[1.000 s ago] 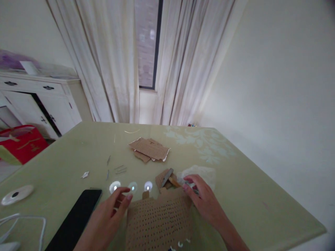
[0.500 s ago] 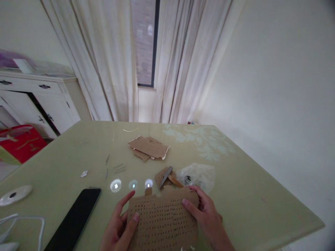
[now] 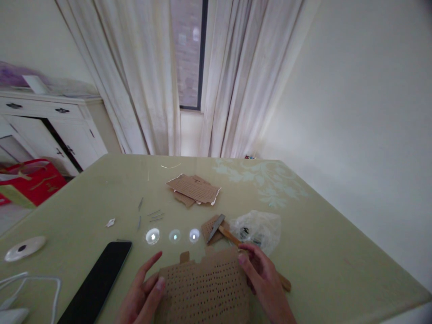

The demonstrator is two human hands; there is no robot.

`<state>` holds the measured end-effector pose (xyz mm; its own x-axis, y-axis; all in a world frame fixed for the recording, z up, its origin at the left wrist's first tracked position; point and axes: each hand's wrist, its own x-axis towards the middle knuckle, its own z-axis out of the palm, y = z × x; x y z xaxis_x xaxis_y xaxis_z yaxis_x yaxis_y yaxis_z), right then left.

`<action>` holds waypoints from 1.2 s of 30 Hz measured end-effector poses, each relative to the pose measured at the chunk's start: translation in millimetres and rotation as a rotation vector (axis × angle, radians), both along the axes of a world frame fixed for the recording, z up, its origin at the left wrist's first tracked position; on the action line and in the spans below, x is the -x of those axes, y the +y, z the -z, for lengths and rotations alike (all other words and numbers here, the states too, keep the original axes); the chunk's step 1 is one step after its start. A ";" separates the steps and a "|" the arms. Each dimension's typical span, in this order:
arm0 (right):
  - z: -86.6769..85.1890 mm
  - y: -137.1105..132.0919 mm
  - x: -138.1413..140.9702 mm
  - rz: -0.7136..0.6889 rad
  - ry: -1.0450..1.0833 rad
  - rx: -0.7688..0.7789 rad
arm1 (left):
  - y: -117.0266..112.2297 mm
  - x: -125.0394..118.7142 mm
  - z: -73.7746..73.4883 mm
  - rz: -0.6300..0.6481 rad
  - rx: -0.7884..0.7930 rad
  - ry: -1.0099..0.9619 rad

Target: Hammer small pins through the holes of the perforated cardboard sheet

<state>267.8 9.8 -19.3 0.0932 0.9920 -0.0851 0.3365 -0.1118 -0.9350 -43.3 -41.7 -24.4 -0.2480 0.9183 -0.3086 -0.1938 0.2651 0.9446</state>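
A brown piece of cardboard (image 3: 204, 290) with rows of small punched holes is held low in front of me. My left hand (image 3: 143, 288) grips its left edge, the thumb lying on top and the index finger raised. At the upper right corner, my right hand (image 3: 259, 281) pinches the cardboard between thumb and fingers. Just beyond lies a hammer (image 3: 229, 235), its metal head resting on a small holed cardboard scrap (image 3: 207, 226). Part of its wooden handle passes behind my right hand. The lower end of the cardboard runs out of view.
A clear plastic bag (image 3: 263, 227) lies right of the hammer. Farther back is a stack of torn cardboard (image 3: 195, 189). Several thin metal pieces (image 3: 155, 216), a white scrap (image 3: 110, 222), a black phone (image 3: 97, 279), a white oval device (image 3: 25, 249) and a white cable (image 3: 57, 288) lie leftward.
The cardboard and both hands have moved down and slightly left. More of the hammer's handle now shows. The right thumb has shifted from the cardboard's face to its upper right corner.
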 end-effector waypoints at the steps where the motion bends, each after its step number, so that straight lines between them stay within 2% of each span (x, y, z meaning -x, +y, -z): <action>1: -0.2 1.8 -4.9 0.007 -0.032 -0.016 | 8.3 11.9 -0.8 0.006 -0.044 0.129; 3: 0.8 6.5 -15.0 0.024 -0.098 -0.045 | 31.6 40.3 -5.4 0.077 -0.085 0.476; 7: 7.2 18.8 -28.5 0.040 -0.249 -0.101 | 91.3 91.1 -20.8 0.206 0.046 1.252; 9: 11.4 25.0 -30.3 0.022 -0.321 -0.141 | 117.7 104.6 -24.9 0.238 0.128 1.426; 11: 15.5 30.6 -29.7 -0.019 -0.382 -0.179 | 137.0 111.0 -23.9 0.255 0.182 1.476; 14: 19.2 36.9 -26.2 -0.109 -0.453 -0.202 | 152.7 114.1 -15.8 0.283 0.225 1.492; 19: 18.3 44.4 -18.2 -0.196 -0.573 -0.177 | 157.9 116.6 -5.9 0.299 0.226 1.483; 22: 17.3 47.2 -14.6 -0.217 -0.647 -0.150 | 155.7 115.5 -8.0 0.277 0.180 1.456; 25: 17.1 47.9 -13.2 -0.246 -0.701 -0.134 | 150.1 104.4 -15.8 0.235 0.106 1.384; 27: 16.4 47.4 -13.1 -0.273 -0.718 -0.132 | 142.3 86.5 -24.8 0.242 0.020 1.306; 30: 13.8 46.4 -13.6 -0.320 -0.714 -0.136 | 122.2 43.3 -45.3 0.340 -0.202 1.069; 32: 11.6 46.0 -14.8 -0.340 -0.700 -0.143 | 105.6 10.8 -62.2 0.419 -0.361 0.701; 34: 10.1 45.5 -17.4 -0.341 -0.688 -0.148 | 91.0 -16.5 -77.4 0.494 -0.391 0.562; 36: 9.3 45.1 -21.4 -0.324 -0.682 -0.147 | 81.2 -33.9 -86.1 0.536 -0.373 0.532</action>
<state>289.3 54.8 -28.6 -0.2199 0.9753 0.0216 0.8387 0.2004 -0.5064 -9.4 39.5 61.6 0.2236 0.9719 0.0730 0.3652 -0.1530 0.9183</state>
